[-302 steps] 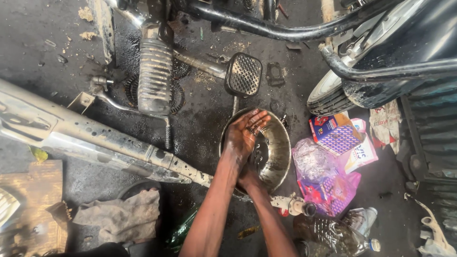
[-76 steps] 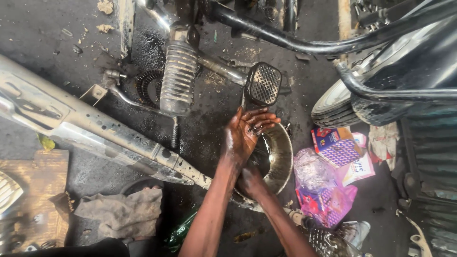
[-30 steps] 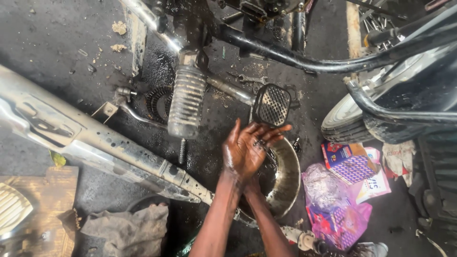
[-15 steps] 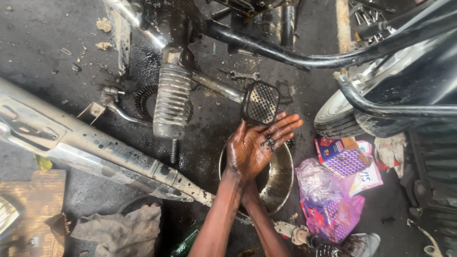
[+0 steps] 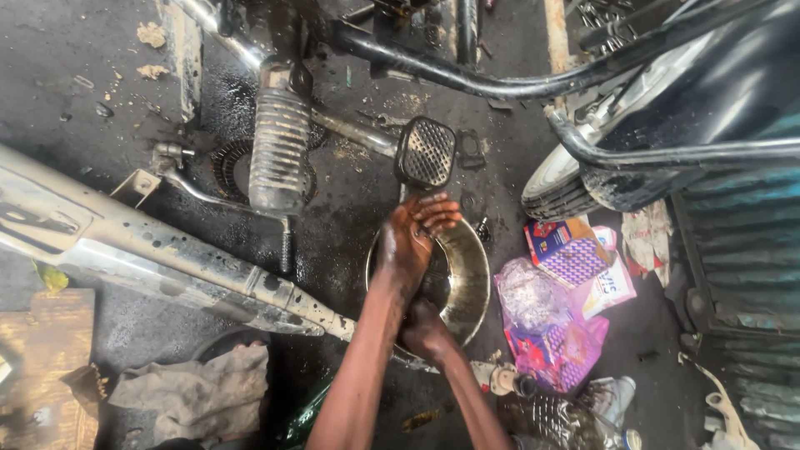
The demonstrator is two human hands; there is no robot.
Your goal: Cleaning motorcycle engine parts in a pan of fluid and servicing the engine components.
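My left hand (image 5: 412, 237) hangs over a dented metal bowl (image 5: 475, 275) on the oily black ground, fingers bent downward and slightly apart, nothing in it. My right hand (image 5: 427, 329) sits lower, pressed against the underside of my left wrist at the bowl's near rim. Its fingers are hidden by the left forearm. Both hands look wet and greasy. A grid-faced foot pedal (image 5: 427, 152) lies just beyond the bowl.
A long chrome exhaust pipe (image 5: 125, 242) runs across the left, with a coiled shock absorber (image 5: 279, 150) above it. A motorcycle tyre (image 5: 558, 187) and frame tubes fill the upper right. Plastic packets (image 5: 554, 325), a bottle (image 5: 550, 417) and a grey rag (image 5: 196, 396) lie near.
My left hand was raised with fingers spread wide; now it has dropped toward the bowl with fingers curled down. The right hand stays under the left wrist.
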